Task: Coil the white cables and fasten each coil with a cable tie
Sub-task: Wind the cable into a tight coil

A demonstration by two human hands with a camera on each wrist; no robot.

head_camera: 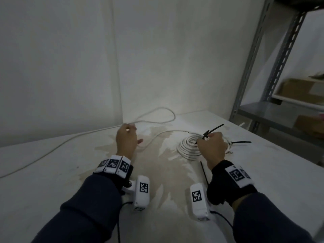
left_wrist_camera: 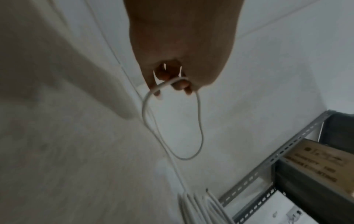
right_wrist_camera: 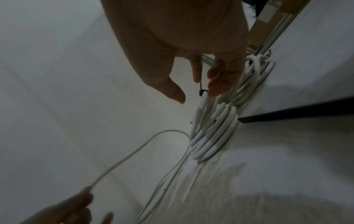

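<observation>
- Pinched a loose run of white cable [head_camera: 154,122] in the curled fingers of the left hand [head_camera: 127,139], lifted just above the bench [head_camera: 52,172].
- Rested the right hand [head_camera: 213,146] over the wound coil [head_camera: 188,148], fingers bent loosely round a black cable tie [head_camera: 213,129]; grip too blurred in the wrist view to call firm.
- Left two more ties [head_camera: 241,142] on the bench beside the coil.
- Seemingly caught mid-coiling, with a long tail unwound.
- Next move, by judgement: drawing the slack in and laying further loops before fastening.
</observation>
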